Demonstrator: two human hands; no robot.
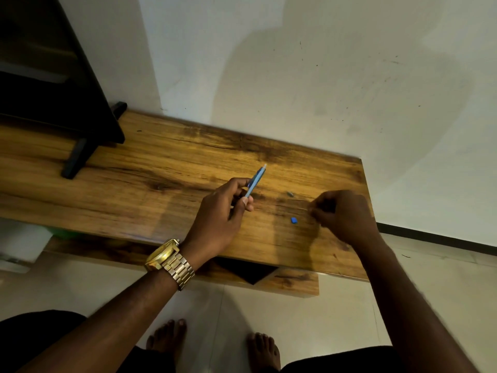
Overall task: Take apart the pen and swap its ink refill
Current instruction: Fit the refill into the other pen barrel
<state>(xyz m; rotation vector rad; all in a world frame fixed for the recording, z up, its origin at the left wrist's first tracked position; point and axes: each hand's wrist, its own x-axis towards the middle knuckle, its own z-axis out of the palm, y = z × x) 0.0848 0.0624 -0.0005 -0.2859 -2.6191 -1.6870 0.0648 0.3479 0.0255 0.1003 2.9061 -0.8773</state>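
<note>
**Grip on pen, parts loose on table**

Left hand (226,208) pinched the blue pen (255,181), long axis pointing up and away, over the table (134,168). Right hand (341,214) curled, contents indiscernible. Blue cap piece (294,219) lay between hands, nearer the right; small grey part (290,194) beyond it.

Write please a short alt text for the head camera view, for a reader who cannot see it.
A person's left hand holds a blue pen above a wooden table, while the right hand is curled on the tabletop. A small blue piece and a small grey piece lie between the hands.
</note>
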